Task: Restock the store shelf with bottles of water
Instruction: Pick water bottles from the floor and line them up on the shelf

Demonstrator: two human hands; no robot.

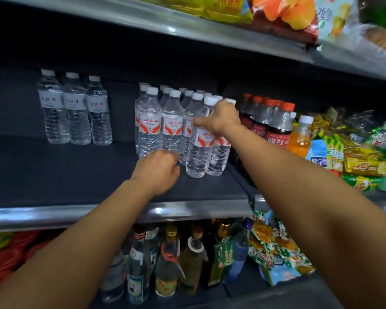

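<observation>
1. The right hand (218,121) gripped the neck of a front bottle (198,150), probably to set it in line with the water rows (165,121).
2. The left hand (157,170) lay with curled fingers at the base of a neighbouring bottle; whether it held it I could not tell.
3. The bottles stood upright on the dark shelf (76,175), left of the cola (274,121).
</observation>
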